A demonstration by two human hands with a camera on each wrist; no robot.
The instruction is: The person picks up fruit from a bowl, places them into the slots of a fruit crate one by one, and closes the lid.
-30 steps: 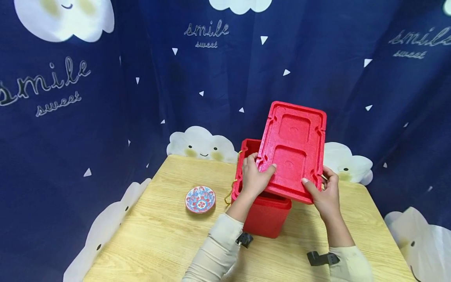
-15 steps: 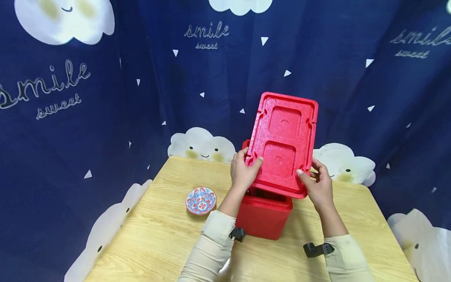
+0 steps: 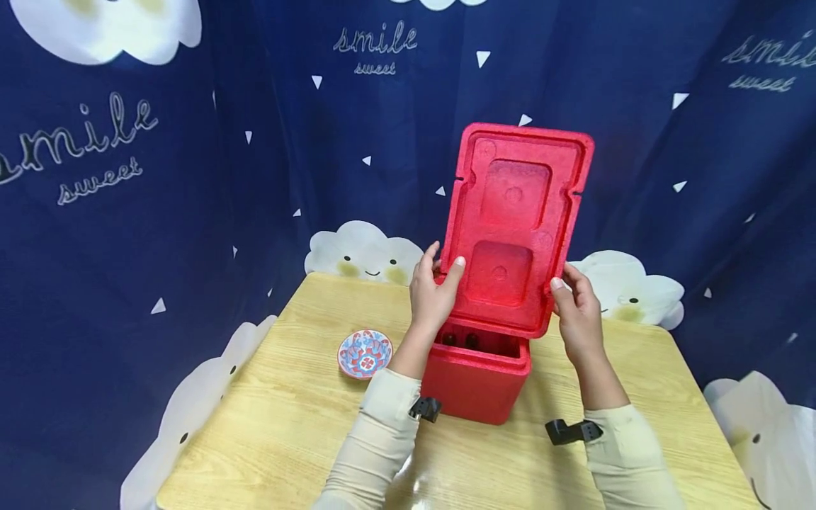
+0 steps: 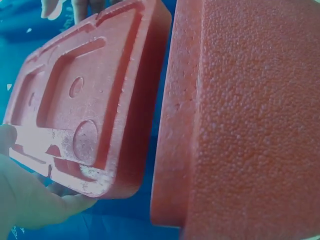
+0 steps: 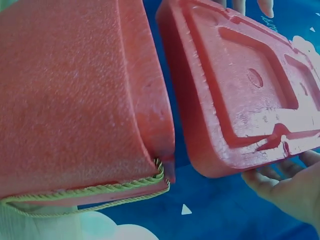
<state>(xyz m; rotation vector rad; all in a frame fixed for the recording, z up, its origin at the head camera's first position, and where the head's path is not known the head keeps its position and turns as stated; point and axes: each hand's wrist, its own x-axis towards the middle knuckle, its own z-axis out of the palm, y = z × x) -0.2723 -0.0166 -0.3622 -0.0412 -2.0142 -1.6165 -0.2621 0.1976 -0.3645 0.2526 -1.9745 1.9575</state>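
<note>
A red foam lid (image 3: 510,227) is tilted steeply up, its recessed underside facing me. My left hand (image 3: 433,292) grips its left edge and my right hand (image 3: 579,319) its right edge, thumbs in front and fingers behind. Below stands the matching red foam box (image 3: 474,389), its front part uncovered and dark round items (image 3: 472,341) showing inside. The lid overlaps the box's back part in the head view. Both wrist views show a gap between the lid (image 4: 107,95) and the box wall (image 5: 65,100). A twisted gold cord (image 5: 90,190) hangs on the box.
A small bowl (image 3: 365,354) with a red and blue pattern sits on the wooden table (image 3: 268,397), left of the box. Behind the table hangs a dark blue curtain (image 3: 319,156) with clouds and lettering. Black wrist cameras (image 3: 574,431) are strapped over the sleeves.
Both hands have raised the lid and moved it left, tilting it more upright. More of the box's opening now shows, with dark items inside. The bowl stays in place.
</note>
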